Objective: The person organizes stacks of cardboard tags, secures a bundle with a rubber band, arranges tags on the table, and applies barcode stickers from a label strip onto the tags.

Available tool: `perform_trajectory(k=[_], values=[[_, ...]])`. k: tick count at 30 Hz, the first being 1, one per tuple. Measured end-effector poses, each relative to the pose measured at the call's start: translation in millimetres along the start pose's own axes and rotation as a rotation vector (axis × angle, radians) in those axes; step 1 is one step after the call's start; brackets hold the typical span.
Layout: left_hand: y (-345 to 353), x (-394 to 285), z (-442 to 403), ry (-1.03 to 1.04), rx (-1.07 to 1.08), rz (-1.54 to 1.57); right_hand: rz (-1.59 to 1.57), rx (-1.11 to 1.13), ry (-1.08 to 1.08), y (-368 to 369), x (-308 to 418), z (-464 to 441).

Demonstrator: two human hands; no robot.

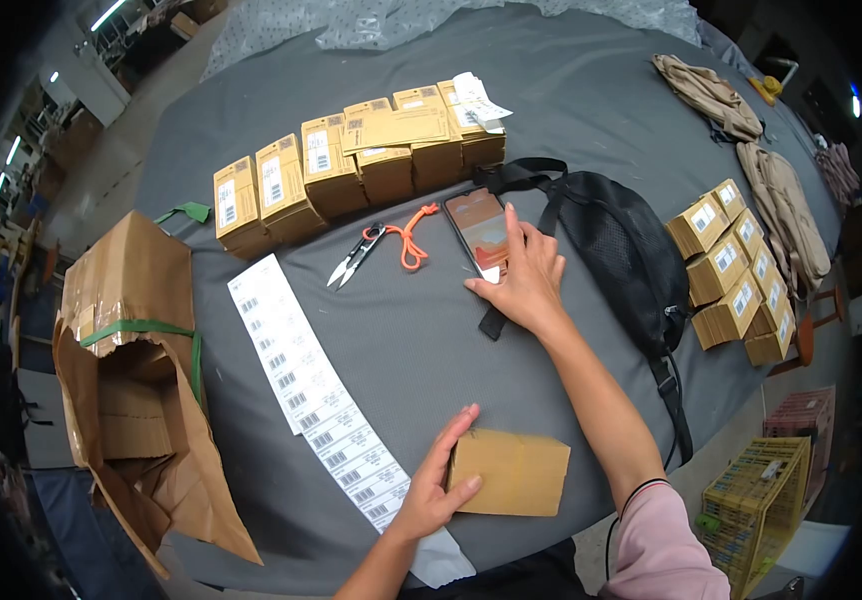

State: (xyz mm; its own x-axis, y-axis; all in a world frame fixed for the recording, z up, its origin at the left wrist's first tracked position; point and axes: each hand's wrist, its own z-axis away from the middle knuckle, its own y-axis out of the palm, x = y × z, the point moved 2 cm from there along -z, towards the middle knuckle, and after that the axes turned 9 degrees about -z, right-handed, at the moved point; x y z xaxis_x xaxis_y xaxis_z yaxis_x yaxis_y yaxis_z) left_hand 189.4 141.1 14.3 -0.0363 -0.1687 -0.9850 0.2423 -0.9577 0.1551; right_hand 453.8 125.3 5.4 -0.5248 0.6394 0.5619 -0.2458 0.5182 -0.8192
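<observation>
My right hand (526,270) is over a smartphone (479,228) with a lit screen, lying on the grey cloth. The index finger lies along the phone's right edge and the thumb touches its lower end. Near the front edge, my left hand (436,488) grips the left end of a plain brown cardboard block (511,472), thumb on its near side. Whether the block is a box or stacked cards, I cannot tell. A long strip of white barcode labels (296,375) runs beside and partly under my left wrist. Black-handled scissors (358,255) with an orange cord (413,238) lie left of the phone.
A row of labelled kraft card stacks (326,165) stands at the back, with more stacks (726,265) on the right. A black bag (626,250) lies beside my right arm. An open brown carton (136,300) is at left; a yellow crate (756,500) stands below right.
</observation>
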Motion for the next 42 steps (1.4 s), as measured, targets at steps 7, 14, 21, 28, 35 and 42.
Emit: perform_trajectory(k=[7,14,21,28,35,42], values=[[-2.3,2.6,-1.0,0.014,0.008,-0.005,0.004,0.006,0.009,-1.6,2.8,-0.3],[-2.9,2.2,-1.6,0.028,0.019,-0.018,0.018,0.003,0.005,-1.3,2.1,-1.1],[-1.3,1.2,-0.7,0.028,0.007,-0.023,0.016,0.005,0.001,-2.0,0.4,-1.5],[2.1,-2.5,0.1,0.022,-0.009,0.011,0.010,0.016,0.028,-2.0,0.7,-2.9],[4.9,-3.3,1.7,0.038,-0.021,0.007,0.011,0.017,0.036,-3.5,2.6,-3.2],[5.0,-0.4,1.7,0.037,-0.030,-0.009,0.020,0.036,0.063,-6.1,4.7,-3.8]])
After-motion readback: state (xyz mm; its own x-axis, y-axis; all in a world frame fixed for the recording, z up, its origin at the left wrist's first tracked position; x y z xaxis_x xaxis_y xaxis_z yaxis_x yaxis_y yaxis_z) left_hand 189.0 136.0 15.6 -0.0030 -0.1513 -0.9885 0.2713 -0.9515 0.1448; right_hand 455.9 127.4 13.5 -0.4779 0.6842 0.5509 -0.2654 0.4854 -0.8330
